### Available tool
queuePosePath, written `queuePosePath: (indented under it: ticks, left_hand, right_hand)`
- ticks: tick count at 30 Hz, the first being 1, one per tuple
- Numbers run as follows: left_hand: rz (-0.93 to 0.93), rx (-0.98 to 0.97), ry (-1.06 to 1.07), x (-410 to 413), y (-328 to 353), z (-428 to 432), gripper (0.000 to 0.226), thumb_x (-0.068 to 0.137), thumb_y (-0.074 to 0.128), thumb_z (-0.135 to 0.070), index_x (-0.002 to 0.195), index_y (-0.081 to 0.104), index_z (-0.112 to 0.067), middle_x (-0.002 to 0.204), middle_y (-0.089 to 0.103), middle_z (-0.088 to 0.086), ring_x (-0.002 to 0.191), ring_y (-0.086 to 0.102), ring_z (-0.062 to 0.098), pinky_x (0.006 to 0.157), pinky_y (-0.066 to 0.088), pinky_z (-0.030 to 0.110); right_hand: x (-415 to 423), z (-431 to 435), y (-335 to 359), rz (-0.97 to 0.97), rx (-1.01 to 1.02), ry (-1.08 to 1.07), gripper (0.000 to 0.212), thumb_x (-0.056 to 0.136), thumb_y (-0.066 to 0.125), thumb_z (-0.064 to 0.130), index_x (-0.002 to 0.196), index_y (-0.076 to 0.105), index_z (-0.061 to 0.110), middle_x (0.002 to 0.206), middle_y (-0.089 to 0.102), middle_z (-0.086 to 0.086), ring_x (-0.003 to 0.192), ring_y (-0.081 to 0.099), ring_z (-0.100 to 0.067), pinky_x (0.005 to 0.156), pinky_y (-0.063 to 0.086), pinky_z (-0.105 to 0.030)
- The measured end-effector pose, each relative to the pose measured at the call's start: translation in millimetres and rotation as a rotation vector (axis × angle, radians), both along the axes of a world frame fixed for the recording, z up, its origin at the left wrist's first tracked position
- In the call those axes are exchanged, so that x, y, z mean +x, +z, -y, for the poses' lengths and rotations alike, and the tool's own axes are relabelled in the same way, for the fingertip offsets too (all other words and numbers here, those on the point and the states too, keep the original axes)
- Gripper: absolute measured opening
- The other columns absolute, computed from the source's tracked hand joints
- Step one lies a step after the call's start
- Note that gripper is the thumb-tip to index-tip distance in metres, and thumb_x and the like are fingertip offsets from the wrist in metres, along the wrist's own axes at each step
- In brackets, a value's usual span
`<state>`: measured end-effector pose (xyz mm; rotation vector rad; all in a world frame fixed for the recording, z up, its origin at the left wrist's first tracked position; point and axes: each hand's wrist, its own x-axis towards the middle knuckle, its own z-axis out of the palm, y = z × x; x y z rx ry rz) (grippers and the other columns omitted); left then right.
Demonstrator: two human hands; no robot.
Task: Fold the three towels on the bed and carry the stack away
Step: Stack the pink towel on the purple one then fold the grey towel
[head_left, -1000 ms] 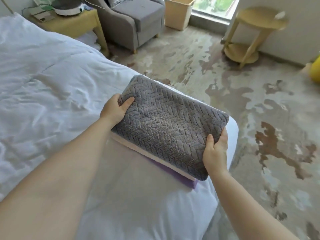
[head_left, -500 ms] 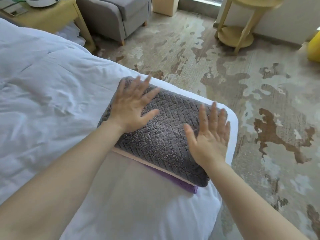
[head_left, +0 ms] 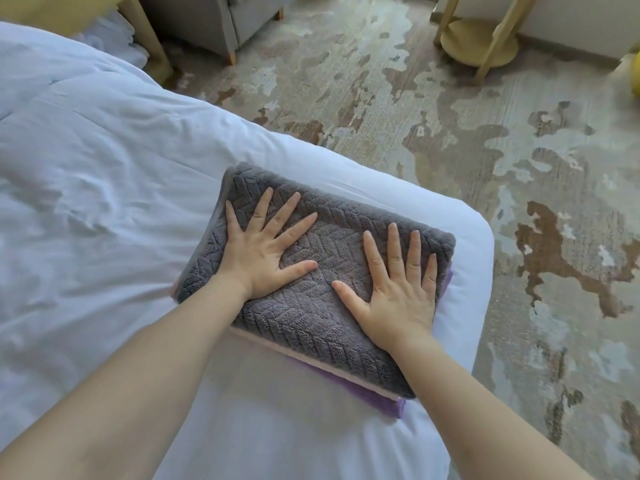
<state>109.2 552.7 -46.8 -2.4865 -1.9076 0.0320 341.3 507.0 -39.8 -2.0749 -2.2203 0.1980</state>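
1. Stacked at the near right corner of the bed (head_left: 104, 202): grey towel (head_left: 329, 247) on top, pink towel (head_left: 311, 361) as a thin strip beneath, purple towel (head_left: 377, 400) at the bottom, poking out along the near edge and at the right end.
2. Pressed from above by two flat palms, fingers straight and spread, nothing grasped: left hand (head_left: 263, 258) on the left half of the grey towel, right hand (head_left: 398, 299) on the right half, bare pile between the thumbs.
3. Long axis slanted, from the left to the near right; fingers pointing across it, away from the body.
4. Rumpled white bedding to the left and in front, crossed by both forearms.
5. Past the bed's edge, patchy carpet (head_left: 450, 133); well beyond, a grey armchair (head_left: 221, 19), a yellow table leg (head_left: 149, 39) and a round yellow side table (head_left: 481, 43), all well apart from the stack.
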Motion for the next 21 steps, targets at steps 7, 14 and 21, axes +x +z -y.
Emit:
queuePosePath:
  ticks: [7,14,21]
  left_hand:
    - [0.022,0.003,-0.021,-0.2,-16.3,-8.2,0.073,0.075,-0.001,-0.085,0.140,-0.016,-0.057,0.157,-0.014,-0.017,0.147,-0.011,0.021,0.105,-0.001,0.074]
    - [0.000,-0.039,-0.019,-0.1,-14.7,-8.6,0.072,0.073,-0.005,-0.085,0.138,-0.020,-0.058,0.155,-0.022,-0.019,0.147,-0.015,0.019,0.105,-0.004,0.073]
    - [0.229,0.038,0.105,-17.0,26.4,5.1,0.075,0.080,0.023,-0.078,0.145,-0.006,-0.053,0.157,-0.020,-0.014,0.146,-0.017,0.017,0.115,-0.009,0.055]
  right_hand:
    - [-0.7,-2.7,-17.2,0.012,0.004,-0.014,0.085,0.076,0.014,0.086,0.148,-0.002,0.043,0.159,-0.010,0.007,0.146,-0.012,-0.024,0.115,-0.012,-0.047]
    - [1.6,-3.4,-13.4,-0.040,-0.058,-0.011,0.076,0.079,0.008,0.082,0.144,-0.012,0.048,0.156,-0.020,0.014,0.143,-0.024,-0.016,0.113,-0.020,-0.042]
    - [15.2,15.4,16.4,-0.327,-0.061,-0.226,0.087,0.078,0.011,0.080,0.146,-0.019,0.035,0.149,-0.031,0.017,0.139,-0.030,-0.003,0.113,-0.022,-0.032]
